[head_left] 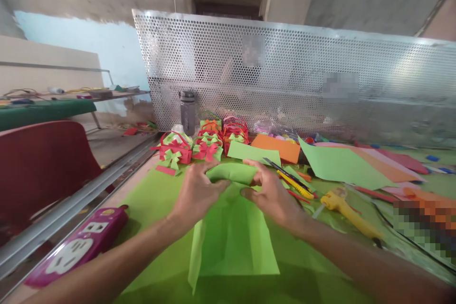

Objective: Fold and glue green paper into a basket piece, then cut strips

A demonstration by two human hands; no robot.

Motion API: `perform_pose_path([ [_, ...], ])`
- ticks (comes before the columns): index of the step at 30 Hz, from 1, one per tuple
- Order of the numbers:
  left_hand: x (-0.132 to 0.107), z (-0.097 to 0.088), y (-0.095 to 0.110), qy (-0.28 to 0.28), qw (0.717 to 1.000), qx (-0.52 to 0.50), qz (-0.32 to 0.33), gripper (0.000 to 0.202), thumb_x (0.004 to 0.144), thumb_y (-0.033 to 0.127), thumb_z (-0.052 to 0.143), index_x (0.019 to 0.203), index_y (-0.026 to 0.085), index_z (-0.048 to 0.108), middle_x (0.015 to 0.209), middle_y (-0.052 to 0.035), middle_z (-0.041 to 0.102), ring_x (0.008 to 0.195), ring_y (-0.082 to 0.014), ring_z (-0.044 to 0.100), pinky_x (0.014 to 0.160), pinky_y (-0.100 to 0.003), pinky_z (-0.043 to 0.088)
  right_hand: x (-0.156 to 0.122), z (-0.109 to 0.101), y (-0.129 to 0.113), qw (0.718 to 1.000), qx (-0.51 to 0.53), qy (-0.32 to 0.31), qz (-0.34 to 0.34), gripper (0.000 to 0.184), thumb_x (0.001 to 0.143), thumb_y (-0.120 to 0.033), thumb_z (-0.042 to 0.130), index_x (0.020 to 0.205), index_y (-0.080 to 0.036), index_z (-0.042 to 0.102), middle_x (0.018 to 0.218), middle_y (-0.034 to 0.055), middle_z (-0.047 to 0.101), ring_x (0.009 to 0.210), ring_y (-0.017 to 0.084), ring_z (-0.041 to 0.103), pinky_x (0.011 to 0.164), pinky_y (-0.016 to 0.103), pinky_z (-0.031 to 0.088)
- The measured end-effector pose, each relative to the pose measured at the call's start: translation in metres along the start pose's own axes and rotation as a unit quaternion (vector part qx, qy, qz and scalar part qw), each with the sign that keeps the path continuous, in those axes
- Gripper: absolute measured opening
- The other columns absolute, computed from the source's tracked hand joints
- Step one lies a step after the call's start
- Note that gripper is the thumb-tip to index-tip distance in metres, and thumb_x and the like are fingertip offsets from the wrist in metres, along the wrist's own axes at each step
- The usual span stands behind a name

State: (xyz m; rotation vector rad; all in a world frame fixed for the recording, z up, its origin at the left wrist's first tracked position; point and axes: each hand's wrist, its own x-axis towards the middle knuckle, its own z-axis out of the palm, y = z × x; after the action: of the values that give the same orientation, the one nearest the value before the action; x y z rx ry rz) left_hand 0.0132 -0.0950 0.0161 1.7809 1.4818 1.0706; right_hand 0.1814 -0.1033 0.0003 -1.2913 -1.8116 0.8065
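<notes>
My left hand point(199, 187) and right hand point(269, 194), partly closed, pinch a folded light-green paper sheet point(235, 209); a long purple plastic power strip point(80, 246) lines the tabletop's point(131, 181) left edge.

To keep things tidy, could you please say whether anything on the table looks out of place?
The right side looks untidy: the yellow glue gun lies among loose paper scraps, whereas the paper baskets stand grouped together at the back.

A power strip point(80, 246) lies left of the held paper point(231, 237), glue gun point(351, 214) right.
</notes>
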Motion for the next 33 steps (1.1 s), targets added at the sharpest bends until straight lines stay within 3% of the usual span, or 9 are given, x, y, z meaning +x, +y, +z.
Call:
perform_pose_path([
  [2, 0.000, 0.000, 0.000, -0.002, 1.000, 0.008, 0.018, 0.026, 0.066, 0.024, 0.064, 0.090, 0.014, 0.067, 0.037, 0.0092, 0.041, 0.032, -0.0069, 0.029, 0.032, -0.020, 0.023, 0.001, -0.001, 0.002, 1.000, -0.010, -0.004, -0.005, 0.041, 0.073, -0.016, 0.057, 0.114, -0.013, 0.059, 0.083, 0.0041, 0.068, 0.074, 0.018, 0.062, 0.066, 0.029, 0.047],
  [5, -0.001, 0.001, 0.000, -0.009, 0.999, -0.003, 0.036, 0.022, 0.066, 0.021, 0.063, 0.087, 0.015, 0.068, 0.035, 0.0093, 0.038, 0.032, -0.0071, 0.030, 0.032, -0.019, 0.022, 0.003, -0.003, 0.003, 0.999, -0.016, -0.040, 0.008, 0.022, 0.074, -0.022, 0.058, 0.090, -0.013, 0.069, 0.079, 0.0039, 0.069, 0.074, 0.020, 0.062, 0.067, 0.030, 0.047],
  [11, -0.003, 0.000, -0.001, -0.035, 0.999, -0.037, 0.006, 0.023, 0.064, 0.023, 0.066, 0.086, 0.015, 0.065, 0.038, 0.0102, 0.041, 0.030, -0.0053, 0.030, 0.030, -0.018, 0.023, 0.005, -0.007, 0.003, 0.993, 0.087, -0.083, -0.005, 0.026, 0.073, -0.027, 0.062, 0.095, -0.014, 0.069, 0.082, 0.0023, 0.069, 0.078, 0.019, 0.061, 0.072, 0.031, 0.046],
  [14, -0.002, -0.002, -0.001, -0.041, 0.997, -0.057, 0.009, 0.025, 0.063, 0.024, 0.068, 0.086, 0.014, 0.065, 0.049, 0.0058, 0.057, 0.035, -0.0072, 0.042, 0.034, -0.018, 0.031, 0.003, -0.007, 0.000, 0.991, 0.106, -0.079, -0.002, 0.023, 0.071, -0.027, 0.063, 0.089, -0.014, 0.070, 0.077, 0.0015, 0.069, 0.072, 0.017, 0.059, 0.066, 0.028, 0.045],
  [18, -0.001, -0.002, 0.001, -0.047, 0.992, -0.116, 0.014, 0.025, 0.060, 0.020, 0.071, 0.084, 0.013, 0.067, 0.073, -0.0019, 0.070, 0.056, -0.0142, 0.060, 0.051, -0.023, 0.048, 0.000, -0.008, -0.006, 0.992, 0.104, -0.066, 0.019, 0.018, 0.071, -0.026, 0.060, 0.078, -0.013, 0.069, 0.068, 0.0004, 0.065, 0.057, 0.012, 0.051, 0.054, 0.024, 0.038],
  [22, -0.002, 0.000, 0.001, -0.063, 0.984, -0.165, -0.028, 0.021, 0.059, 0.018, 0.072, 0.079, 0.012, 0.069, 0.075, -0.0045, 0.072, 0.059, -0.0178, 0.064, 0.056, -0.027, 0.051, 0.000, -0.010, -0.008, 0.996, 0.066, -0.055, 0.027, 0.014, 0.069, -0.025, 0.059, 0.065, -0.013, 0.065, 0.058, -0.0029, 0.057, 0.050, 0.009, 0.041, 0.048, 0.022, 0.030],
  [29, 0.000, 0.004, -0.005, -0.086, 0.973, -0.211, -0.047, 0.027, 0.058, 0.019, 0.071, 0.084, 0.011, 0.068, 0.081, -0.0086, 0.073, 0.068, -0.0254, 0.067, 0.063, -0.035, 0.054, 0.002, -0.014, -0.005, 0.998, 0.032, -0.054, 0.030, 0.013, 0.067, -0.026, 0.058, 0.063, -0.015, 0.064, 0.054, -0.0050, 0.052, 0.049, 0.009, 0.037, 0.047, 0.022, 0.027],
  [33, 0.001, 0.003, -0.006, -0.112, 0.960, -0.251, -0.047, 0.028, 0.059, 0.017, 0.069, 0.087, 0.012, 0.068, 0.084, -0.0073, 0.073, 0.074, -0.0251, 0.067, 0.069, -0.035, 0.054, 0.003, -0.015, -0.004, 0.998, 0.024, -0.054, 0.013, 0.012, 0.066, -0.025, 0.057, 0.060, -0.015, 0.060, 0.055, -0.0049, 0.048, 0.051, 0.009, 0.036, 0.049, 0.023, 0.027],
])
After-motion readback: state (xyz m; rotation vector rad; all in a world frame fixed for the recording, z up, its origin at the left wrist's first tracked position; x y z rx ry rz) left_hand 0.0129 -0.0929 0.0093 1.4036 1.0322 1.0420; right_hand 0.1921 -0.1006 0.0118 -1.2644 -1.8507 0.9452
